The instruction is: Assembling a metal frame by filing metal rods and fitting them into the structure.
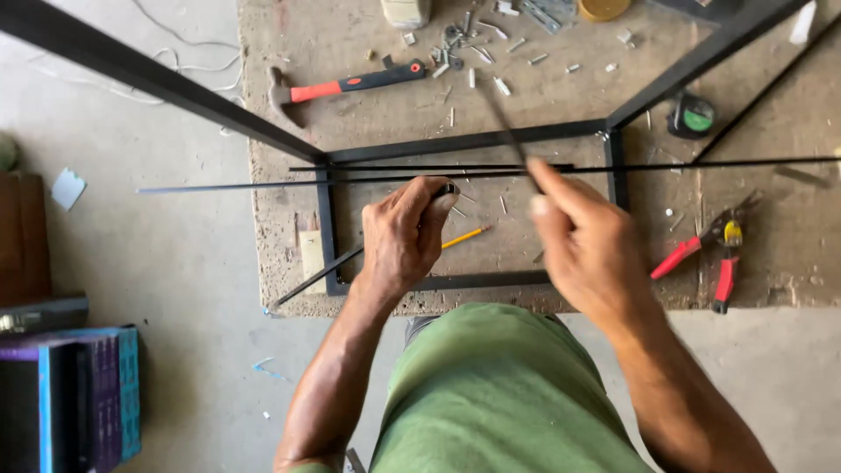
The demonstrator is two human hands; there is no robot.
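My left hand (403,232) is closed around a thin black metal rod (315,278) that slants down to the left over the bench edge. My right hand (583,241) pinches another thin dark rod (501,118), blurred, which runs up and away from the fingertips. Both hands hover over a black metal frame (326,229) lying on the worn workbench (788,254). Long thin black rods (228,185) lie across the frame just beyond the hands. A yellow pencil (464,236) lies inside the frame beside my left hand.
A hammer with a red and black handle (350,85) lies at the back, near scattered screws (477,48). Red-handled pliers (714,250) and a green tape measure (694,116) sit at the right. Black frame bars (158,79) rise on both sides. Boxes (79,394) stand on the floor at left.
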